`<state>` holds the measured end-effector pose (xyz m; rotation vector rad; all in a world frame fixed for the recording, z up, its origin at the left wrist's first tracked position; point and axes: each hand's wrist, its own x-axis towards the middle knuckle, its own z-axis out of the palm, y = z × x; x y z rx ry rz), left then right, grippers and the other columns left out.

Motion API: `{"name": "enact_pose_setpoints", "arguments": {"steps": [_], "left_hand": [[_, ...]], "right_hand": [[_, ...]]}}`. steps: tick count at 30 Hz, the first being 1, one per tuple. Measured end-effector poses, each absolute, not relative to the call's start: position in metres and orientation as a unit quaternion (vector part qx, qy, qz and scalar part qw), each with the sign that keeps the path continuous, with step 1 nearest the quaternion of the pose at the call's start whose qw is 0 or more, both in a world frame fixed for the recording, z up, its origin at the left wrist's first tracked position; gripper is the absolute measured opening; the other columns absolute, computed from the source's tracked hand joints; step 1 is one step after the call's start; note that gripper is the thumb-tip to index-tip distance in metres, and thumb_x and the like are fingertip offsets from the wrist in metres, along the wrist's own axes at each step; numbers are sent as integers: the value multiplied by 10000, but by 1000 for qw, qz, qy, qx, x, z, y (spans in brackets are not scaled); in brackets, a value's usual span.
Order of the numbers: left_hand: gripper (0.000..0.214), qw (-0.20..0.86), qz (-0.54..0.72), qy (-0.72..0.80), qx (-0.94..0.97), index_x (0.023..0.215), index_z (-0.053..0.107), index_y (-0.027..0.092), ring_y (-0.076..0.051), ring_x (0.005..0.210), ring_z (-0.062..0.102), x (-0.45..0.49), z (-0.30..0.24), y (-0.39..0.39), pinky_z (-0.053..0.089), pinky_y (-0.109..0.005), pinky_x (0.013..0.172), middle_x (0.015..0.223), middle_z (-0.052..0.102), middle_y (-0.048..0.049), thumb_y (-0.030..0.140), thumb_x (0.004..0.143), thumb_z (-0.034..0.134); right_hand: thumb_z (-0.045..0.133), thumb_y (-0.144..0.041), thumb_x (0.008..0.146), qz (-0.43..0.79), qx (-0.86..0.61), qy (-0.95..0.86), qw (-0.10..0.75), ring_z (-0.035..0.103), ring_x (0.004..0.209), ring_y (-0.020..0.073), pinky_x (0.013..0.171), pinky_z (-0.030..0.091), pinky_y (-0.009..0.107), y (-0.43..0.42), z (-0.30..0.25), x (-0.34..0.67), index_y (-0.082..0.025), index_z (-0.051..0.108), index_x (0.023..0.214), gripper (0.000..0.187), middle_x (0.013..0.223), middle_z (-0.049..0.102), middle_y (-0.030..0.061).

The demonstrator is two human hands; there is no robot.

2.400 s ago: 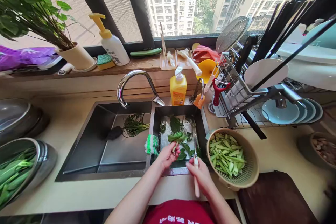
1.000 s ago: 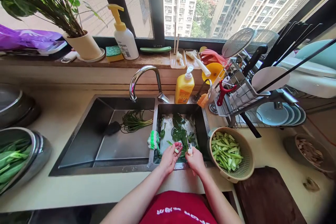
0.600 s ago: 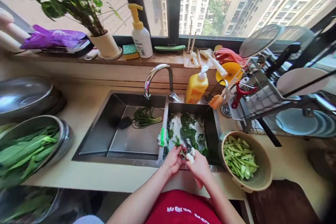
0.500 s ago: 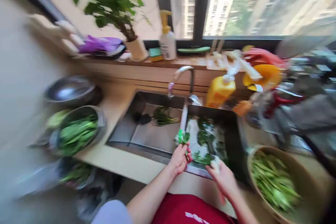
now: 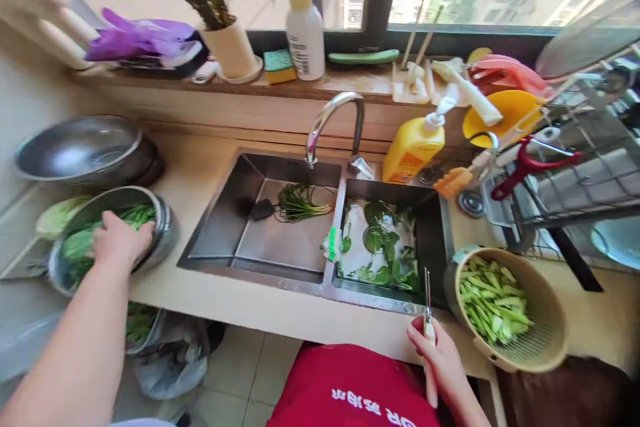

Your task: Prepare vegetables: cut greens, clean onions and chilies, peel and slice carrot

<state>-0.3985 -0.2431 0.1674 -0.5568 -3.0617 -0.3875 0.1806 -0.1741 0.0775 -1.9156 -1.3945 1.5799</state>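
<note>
At the left, my left hand [image 5: 120,240] reaches into a metal pot [image 5: 163,213] of green leaves [image 5: 77,250]. Its fingers look apart over the leaves; the tips are partly hidden. My right hand [image 5: 440,347] is closed round the white handle of a small knife [image 5: 428,307], its thin metal blade seen edge-on, pointing up by the sink's front edge. Leafy greens [image 5: 385,247] lie in water in the right sink basin [image 5: 434,227]. A bunch of thin green stems [image 5: 305,203] rests in the left basin [image 5: 280,253].
A tap [image 5: 335,107] arches above the divider, where a green-and-white cloth [image 5: 332,244] sits. A colander [image 5: 545,327] of cut green pieces stands right, below a dish rack [image 5: 590,180]. A wide metal bowl [image 5: 80,147] is at left. A yellow bottle [image 5: 415,147] stands behind the sink.
My left hand has moved from the sink divider, where it held a leafy sprig, left to the pot. My right hand has drawn back slightly with the knife. The view has shifted.
</note>
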Motion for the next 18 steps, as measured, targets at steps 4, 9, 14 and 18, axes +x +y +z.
{"name": "enact_pose_setpoints", "arguments": {"steps": [4,9,14,18], "left_hand": [[557,60,-95,-900,-422,1275,349,51,-365,1244,307,-309,144,-181,258,-559,992,1323,390,-205,346,808,423],[246,-289,-129,-703,-637,1009,583,212,-204,1002,542,-113,78,-91,404,-329,902,1047,619,-61,284,846,415],[170,-512,-14,-697,-502,881,619,145,-238,980,562,-3,-17,-57,428,-388,873,993,624,-98,234,737,640],[305,-554,-51,-711,-430,1082,542,153,-197,952,566,20,-62,-63,488,-383,798,1088,566,-63,330,835,530]], "right_hand": [[598,-550,624,523,-672,-508,130,517,649,179,629,401,293,-183,77,209,-176,549,798,416,686,579,11],[604,-504,642,517,-664,-522,136,500,581,154,578,397,267,-193,84,226,-182,556,799,361,619,550,-15],[613,-473,648,520,-658,-531,121,540,626,171,599,418,269,-199,87,245,-179,575,846,357,686,602,12],[597,-463,669,531,-654,-531,99,565,683,190,634,439,279,-206,85,263,-173,574,876,357,756,629,40]]}}
